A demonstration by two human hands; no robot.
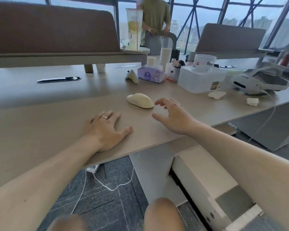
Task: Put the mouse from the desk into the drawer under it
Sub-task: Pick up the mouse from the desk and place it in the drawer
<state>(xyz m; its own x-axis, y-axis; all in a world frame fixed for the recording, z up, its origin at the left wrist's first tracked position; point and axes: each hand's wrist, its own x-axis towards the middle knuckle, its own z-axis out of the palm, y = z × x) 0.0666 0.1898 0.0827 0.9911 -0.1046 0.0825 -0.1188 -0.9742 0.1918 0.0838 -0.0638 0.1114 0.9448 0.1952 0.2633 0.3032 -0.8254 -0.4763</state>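
A cream-coloured mouse (140,100) lies on the beige desk (40,117), a little beyond both hands. My right hand (172,116) hovers just right of the mouse with fingers spread, its fingertips a short gap from it, holding nothing. My left hand (105,129), with a ring on one finger, rests flat on the desk near the front edge, left of and nearer than the mouse. Under the desk at lower right stands a white drawer unit (202,185) with a dark gap along its top drawer.
Behind the mouse sit a purple tissue pack (151,75), a clear storage box (199,79) and a white headset (260,81). Crumpled tissues (216,94) lie at right. A person stands behind a chair at the back. White cable (107,185) trails on the floor.
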